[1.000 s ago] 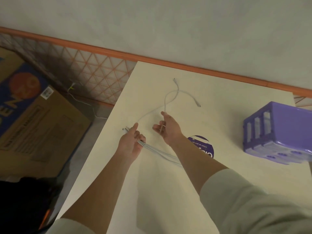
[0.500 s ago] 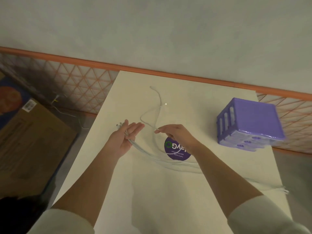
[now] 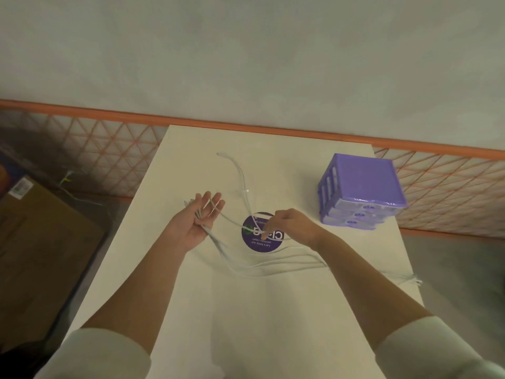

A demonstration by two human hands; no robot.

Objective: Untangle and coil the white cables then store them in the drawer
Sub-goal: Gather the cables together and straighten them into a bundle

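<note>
Head view: the left hand [image 3: 195, 224] lies palm-up over the worktop [image 3: 246, 310], its fingers straight and spread, a bundle of thin white cables [image 3: 262, 265] draped across the palm with their plug ends poking out beyond the fingers' far side. The right hand [image 3: 289, 225], knuckles up, has its fingers curled in a pinching grip on one cable strand just above a round purple sticker [image 3: 261, 233] printed with white lettering. From the left palm the smooth, rubbery cords fan out in shallow curves toward the right, passing under the right forearm and ending in a cluster of plugs at the worktop's right edge. One strand loops away from the hands toward the far side of the worktop, finishing in a small connector that lies flat on the surface. The worktop is a matte, cream-coloured rectangle. Near its far right corner sits a glossy purple plastic drawer unit [image 3: 360, 192], boxy, with slotted sides and stacked drawer fronts facing the person, well apart from the cables. Both forearms are bare below pale, soft sleeves [image 3: 426, 348]. Behind the worktop runs an orange-trimmed lattice panel [image 3: 90, 154] under a plain grey wall; a brown cardboard box [image 3: 41, 242] stands on the floor at left.
</note>
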